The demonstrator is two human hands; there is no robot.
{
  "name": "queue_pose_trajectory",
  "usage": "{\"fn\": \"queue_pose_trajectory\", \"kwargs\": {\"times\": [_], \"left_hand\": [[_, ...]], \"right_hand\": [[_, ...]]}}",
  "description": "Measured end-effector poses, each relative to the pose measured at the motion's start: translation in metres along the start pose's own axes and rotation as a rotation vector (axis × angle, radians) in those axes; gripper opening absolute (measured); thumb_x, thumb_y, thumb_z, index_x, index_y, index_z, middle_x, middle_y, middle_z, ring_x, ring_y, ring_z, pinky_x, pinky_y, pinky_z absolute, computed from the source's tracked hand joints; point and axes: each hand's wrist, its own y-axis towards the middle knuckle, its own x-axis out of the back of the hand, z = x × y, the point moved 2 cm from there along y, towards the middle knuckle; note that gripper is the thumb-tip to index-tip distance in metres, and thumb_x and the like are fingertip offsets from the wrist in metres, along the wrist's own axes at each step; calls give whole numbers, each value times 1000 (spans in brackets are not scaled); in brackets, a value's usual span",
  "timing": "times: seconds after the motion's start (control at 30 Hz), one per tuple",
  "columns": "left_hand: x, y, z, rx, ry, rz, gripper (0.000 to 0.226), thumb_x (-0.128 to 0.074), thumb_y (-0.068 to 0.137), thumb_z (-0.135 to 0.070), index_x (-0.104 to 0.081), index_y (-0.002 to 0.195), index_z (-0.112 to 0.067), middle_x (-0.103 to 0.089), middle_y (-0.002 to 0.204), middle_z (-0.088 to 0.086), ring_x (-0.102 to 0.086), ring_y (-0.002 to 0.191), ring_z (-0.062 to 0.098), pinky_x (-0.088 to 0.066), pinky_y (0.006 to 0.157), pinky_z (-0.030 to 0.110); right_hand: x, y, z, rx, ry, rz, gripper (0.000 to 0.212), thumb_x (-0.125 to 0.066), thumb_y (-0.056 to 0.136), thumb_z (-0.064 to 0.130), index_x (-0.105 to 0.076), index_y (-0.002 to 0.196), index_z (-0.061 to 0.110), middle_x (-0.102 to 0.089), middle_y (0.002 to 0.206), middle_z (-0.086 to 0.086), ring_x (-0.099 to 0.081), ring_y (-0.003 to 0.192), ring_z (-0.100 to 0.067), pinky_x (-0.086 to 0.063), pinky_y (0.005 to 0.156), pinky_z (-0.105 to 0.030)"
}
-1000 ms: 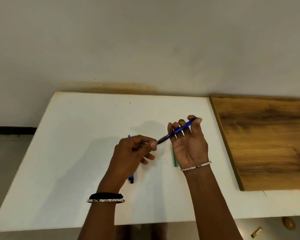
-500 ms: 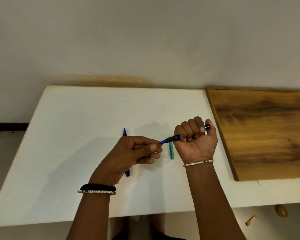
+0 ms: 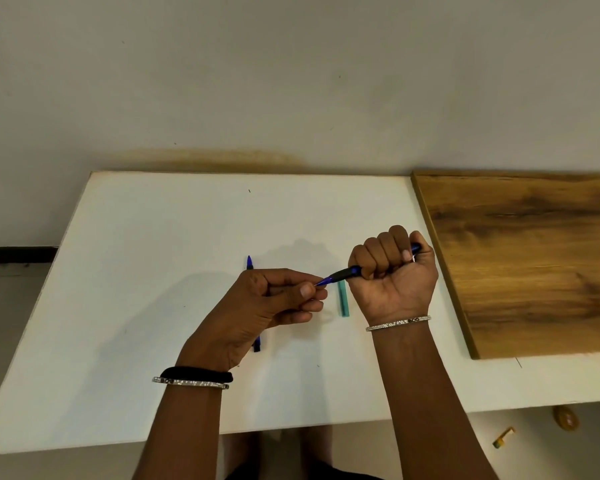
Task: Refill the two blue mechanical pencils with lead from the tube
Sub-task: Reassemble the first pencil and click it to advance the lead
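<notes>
White table [image 3: 153, 271] against a plain pale wall [image 3: 291, 81], with a brown stain [image 3: 215, 157] on the wall just above the table's far edge. Wooden board [image 3: 534, 265] lies on the table, well right of the teal lead tube [image 3: 343, 303]. The tube lies flat on the table between your hands. Your right hand [image 3: 392, 278], just right of the tube, is fisted round the first blue pencil [image 3: 343, 273], whose tip points left above the tube. Your left hand [image 3: 267, 306], left of the tube, pinches thumb and forefinger at that pencil's tip. Second blue pencil [image 3: 249, 262] lies on the table left of the tube, mostly hidden under your left hand. Silver bangles [image 3: 397, 322] on both wrists, black band [image 3: 196, 374] on the left. Any print on the pencils and tube is too small to read.
</notes>
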Motion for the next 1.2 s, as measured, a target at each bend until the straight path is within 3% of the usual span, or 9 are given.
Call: {"fn": "queue_pose_trajectory", "kwargs": {"times": [1.2], "left_hand": [[-2, -1, -2, 4, -39, 33, 34, -72, 76, -34, -75, 105, -17, -75, 105, 10, -72, 97, 21, -58, 75, 23]], "right_hand": [[-13, -2, 4, 39, -75, 54, 54, -19, 97, 32, -36, 48, 17, -15, 45, 7, -11, 38, -10, -19, 36, -22]]}}
